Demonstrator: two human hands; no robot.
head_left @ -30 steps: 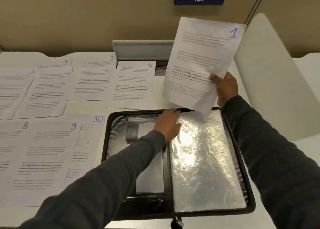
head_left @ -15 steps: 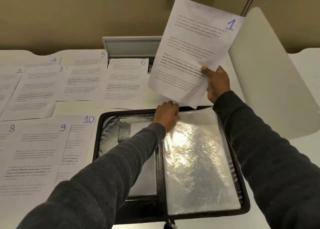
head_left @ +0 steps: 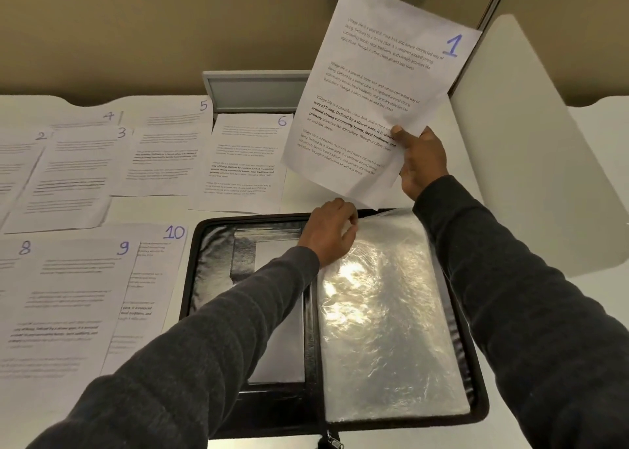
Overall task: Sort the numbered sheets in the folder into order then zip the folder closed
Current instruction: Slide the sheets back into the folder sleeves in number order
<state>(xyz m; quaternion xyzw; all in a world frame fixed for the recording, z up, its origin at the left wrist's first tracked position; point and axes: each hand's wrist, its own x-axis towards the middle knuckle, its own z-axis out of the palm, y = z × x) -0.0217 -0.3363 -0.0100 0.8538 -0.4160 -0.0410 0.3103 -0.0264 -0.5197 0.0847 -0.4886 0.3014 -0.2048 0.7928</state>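
Folder (head_left: 211,278) lies open flat at 6 o'clock, clear sleeve (head_left: 391,329) on its R half; other numbered sheets (head_left: 68,295) spread at 9-10 o'clock. R hand (head_left: 422,162) pinches sheet 1 (head_left: 374,84) up at 1 o'clock; L hand (head_left: 330,231) pinches sleeve's top edge.

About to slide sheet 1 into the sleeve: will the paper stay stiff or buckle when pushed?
Probably floppy: sheet 1, pinched low by the right hand, looks creased and slightly bowed. Likely very light: one pinch holds it aloft. Pushed, it may buckle.

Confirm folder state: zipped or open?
Open. The folder lies spread flat, both inner halves showing, clear sleeve exposed on the right half.
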